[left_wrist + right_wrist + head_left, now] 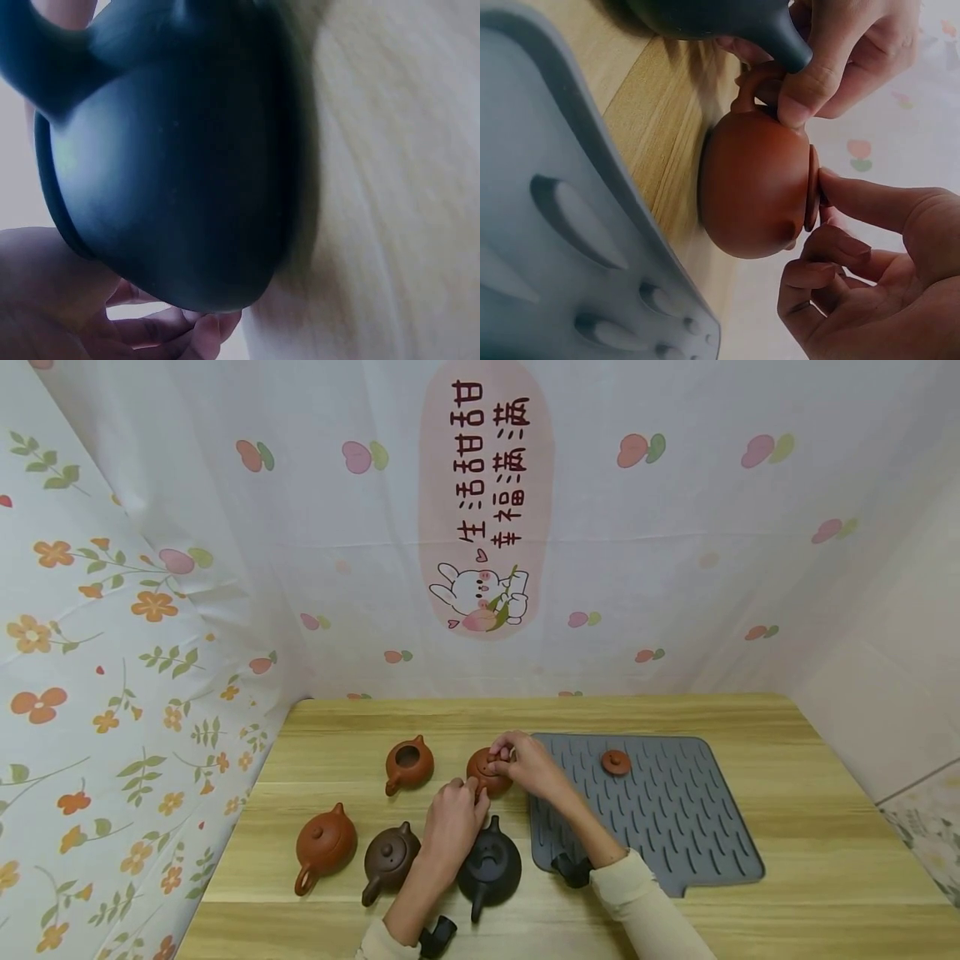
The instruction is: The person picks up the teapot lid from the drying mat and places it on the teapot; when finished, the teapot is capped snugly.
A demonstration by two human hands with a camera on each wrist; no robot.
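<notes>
A small reddish-brown teapot [480,783] stands on the table just left of the grey mat. My left hand [454,820] pinches its handle [748,91], thumb on top. On the teapot's mouth sits its lid [811,191], whose knob my right hand [525,764] pinches between thumb and fingers; in the right wrist view, that hand [900,277] partly hides the knob. Close below my left hand stands a black teapot [504,870], which fills much of the left wrist view. Its top shows a dark, hollow-looking area.
An uncovered reddish teapot [424,766] stands at the back left. An orange-brown teapot [330,843] and a dark brown one [390,856], both lidded, stand at the front left. A loose reddish lid [616,762] lies on the grey ridged mat [675,827] at right.
</notes>
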